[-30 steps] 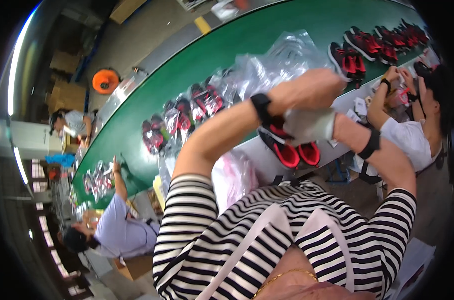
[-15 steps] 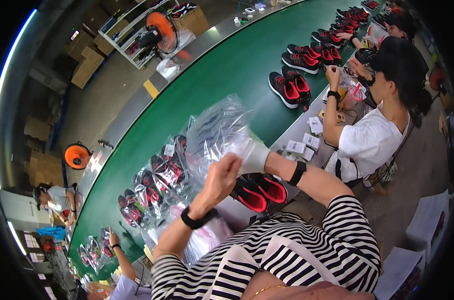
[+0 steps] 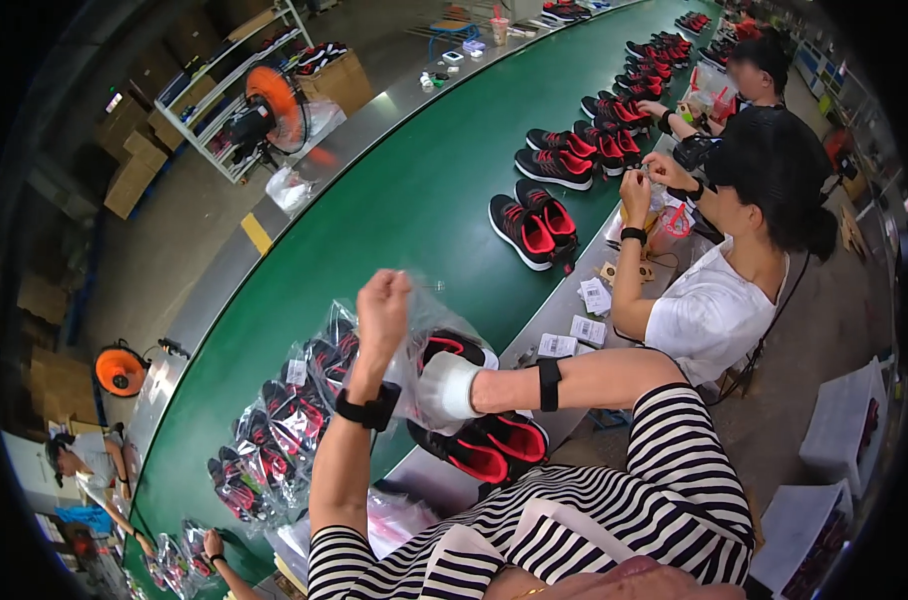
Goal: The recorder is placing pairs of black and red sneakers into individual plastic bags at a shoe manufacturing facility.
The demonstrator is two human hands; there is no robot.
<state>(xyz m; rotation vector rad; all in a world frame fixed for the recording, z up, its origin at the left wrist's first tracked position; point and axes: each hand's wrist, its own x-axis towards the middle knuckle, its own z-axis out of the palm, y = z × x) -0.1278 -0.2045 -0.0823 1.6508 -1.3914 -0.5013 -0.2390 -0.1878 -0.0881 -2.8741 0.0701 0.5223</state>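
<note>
My left hand [image 3: 382, 315] is raised over the green belt, closed on the edge of a clear plastic bag [image 3: 417, 300]. My right hand [image 3: 448, 388], in a white glove, is lower and nearer to me, against the bag. Its fingers are hidden behind the glove and plastic. Just beyond the glove a black and red sneaker [image 3: 456, 346] shows; whether it lies inside the bag I cannot tell. A pair of black sneakers with red linings [image 3: 504, 440] stands nearer my body, below the right wrist. Bagged sneakers [image 3: 292, 415] lie in a row to the left.
The green conveyor belt [image 3: 374, 220] curves from lower left to upper right. Unbagged sneakers [image 3: 534, 225] stand along it farther right, beside a co-worker in white [image 3: 714, 290]. Label stacks [image 3: 574, 335] lie on the near ledge. White boxes [image 3: 799, 530] stand at lower right.
My left hand has moved up and left with the bag's edge. The gloved right hand has moved down and left, and a sneaker now shows beyond it. The whole view has shifted.
</note>
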